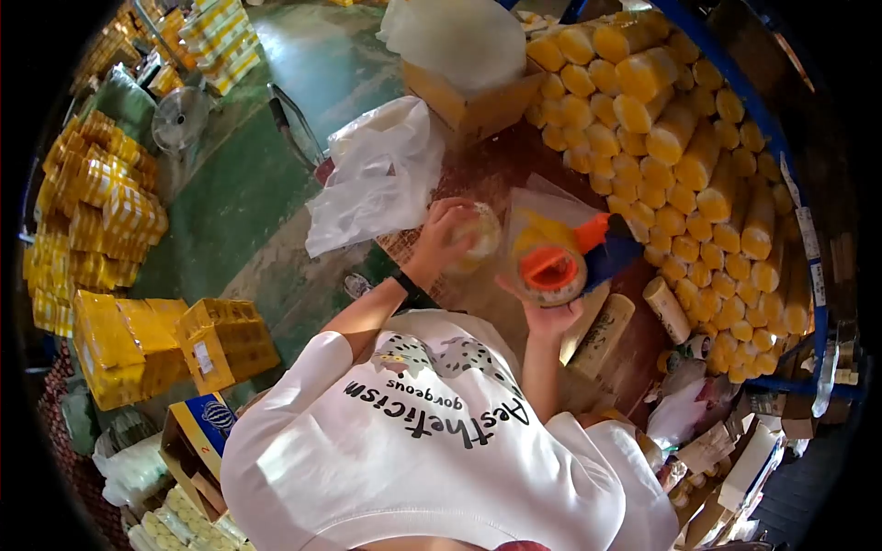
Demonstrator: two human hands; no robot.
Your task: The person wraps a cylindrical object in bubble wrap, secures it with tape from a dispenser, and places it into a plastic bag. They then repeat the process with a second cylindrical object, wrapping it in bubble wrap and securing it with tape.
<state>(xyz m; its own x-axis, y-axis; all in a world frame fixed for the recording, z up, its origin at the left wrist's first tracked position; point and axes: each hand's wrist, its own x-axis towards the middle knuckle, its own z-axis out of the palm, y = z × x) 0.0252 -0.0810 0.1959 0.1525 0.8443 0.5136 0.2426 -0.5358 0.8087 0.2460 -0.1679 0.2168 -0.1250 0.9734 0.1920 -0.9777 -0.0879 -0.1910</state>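
My left hand (444, 234) is closed around a round, clear-wrapped pale yellow pack (480, 241) over the brown worktable (487, 170). My right hand (551, 317) grips a tape dispenser (554, 269) from below; it has an orange core, a roll of clear tape and an orange and blue handle. The dispenser sits just right of the pack, and whether they touch is unclear. A clear bag with yellow contents (542, 219) lies behind the dispenser. My white printed T-shirt (423, 441) fills the lower middle of the view.
A big heap of yellow wrapped rolls (680, 156) fills a blue-rimmed bin (767, 138) on the right. An open cardboard box (469, 106) and white plastic bags (377, 174) lie at the table's far side. Yellow cartons (156, 344) and a fan (179, 119) stand on the green floor at left.
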